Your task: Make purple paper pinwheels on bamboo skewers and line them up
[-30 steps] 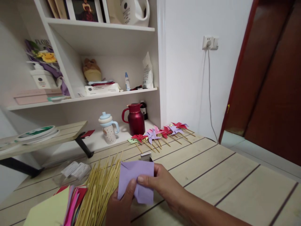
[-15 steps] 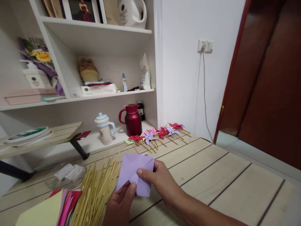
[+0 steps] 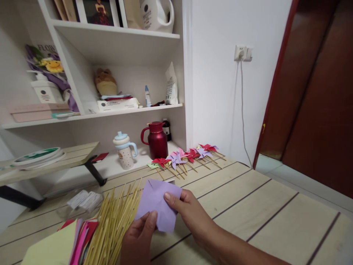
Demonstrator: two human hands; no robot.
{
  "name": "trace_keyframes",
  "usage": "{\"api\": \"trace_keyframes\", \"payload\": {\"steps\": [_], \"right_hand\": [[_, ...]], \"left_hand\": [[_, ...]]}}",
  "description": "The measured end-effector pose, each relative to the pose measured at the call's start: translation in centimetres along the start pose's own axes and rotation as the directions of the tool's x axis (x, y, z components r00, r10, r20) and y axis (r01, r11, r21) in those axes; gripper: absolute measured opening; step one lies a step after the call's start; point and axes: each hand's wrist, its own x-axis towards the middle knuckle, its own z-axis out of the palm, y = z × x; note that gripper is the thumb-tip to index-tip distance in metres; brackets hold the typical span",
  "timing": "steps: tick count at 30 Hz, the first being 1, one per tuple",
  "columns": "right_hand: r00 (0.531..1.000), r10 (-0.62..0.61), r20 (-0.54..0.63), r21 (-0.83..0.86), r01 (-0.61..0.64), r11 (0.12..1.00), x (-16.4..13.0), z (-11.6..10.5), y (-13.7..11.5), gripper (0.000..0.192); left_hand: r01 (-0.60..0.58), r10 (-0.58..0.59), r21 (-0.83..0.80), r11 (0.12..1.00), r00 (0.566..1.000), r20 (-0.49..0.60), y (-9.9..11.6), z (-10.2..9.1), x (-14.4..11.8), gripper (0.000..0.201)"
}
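Note:
Both my hands hold a folded lilac paper square (image 3: 157, 200) just above the wooden table (image 3: 248, 209). My left hand (image 3: 138, 239) pinches its lower edge from below. My right hand (image 3: 187, 211) grips its right side, thumb on the front face. A bundle of thin bamboo sticks (image 3: 116, 221) lies right beside the paper on the left. Next to those sticks sits a stack of coloured paper sheets (image 3: 68, 243), yellow, pink and red. Finished paper pinwheels (image 3: 184, 156) on sticks lie in a row at the table's far edge.
A red thermos jug (image 3: 156, 140) and a spouted cup (image 3: 124, 150) stand on the low shelf behind the pinwheels. Small clear packets (image 3: 82, 200) lie at the left. A raised wooden board (image 3: 55, 160) holds a plate. A dark red door (image 3: 317, 92) is at the right.
The lilac paper has been turned slightly in my hands and my right thumb has shifted on it. The view swayed a little left, then back.

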Motion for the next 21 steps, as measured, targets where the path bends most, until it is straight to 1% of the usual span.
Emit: {"api": "trace_keyframes", "payload": {"steps": [3, 7, 11, 14, 18, 21], "right_hand": [[1.000, -0.021, 0.000, -0.002, 0.021, 1.000, -0.1, 0.0, 0.1, 0.043], [1.000, -0.026, 0.017, 0.016, 0.025, 1.000, -0.1, -0.1, 0.1, 0.043], [0.999, -0.018, 0.036, 0.044, 0.016, 0.999, -0.1, -0.1, 0.0, 0.043], [0.999, -0.039, 0.031, 0.039, 0.037, 0.999, -0.1, -0.1, -0.1, 0.043], [0.999, -0.028, -0.020, 0.007, 0.028, 1.000, -0.2, 0.0, -0.2, 0.038], [0.998, -0.008, -0.055, -0.013, 0.008, 1.000, -0.3, 0.1, -0.2, 0.036]], "left_hand": [[-0.003, 0.003, 0.017, 1.000, 1.000, 0.022, 0.9, 0.1, -0.4, 0.045], [-0.009, 0.010, 0.046, 0.999, 1.000, -0.008, 1.8, 0.2, -1.0, 0.045], [0.035, -0.035, 0.028, 0.999, 0.999, 0.015, 2.0, 0.4, -1.2, 0.046], [0.057, -0.057, -0.001, 0.998, 0.998, -0.007, 1.9, 0.5, -1.3, 0.045], [0.064, -0.064, -0.011, 0.998, 0.998, -0.024, 2.0, 0.5, -1.5, 0.040], [0.059, -0.060, -0.017, 0.998, 0.998, -0.004, 2.0, 0.5, -1.6, 0.037]]}}
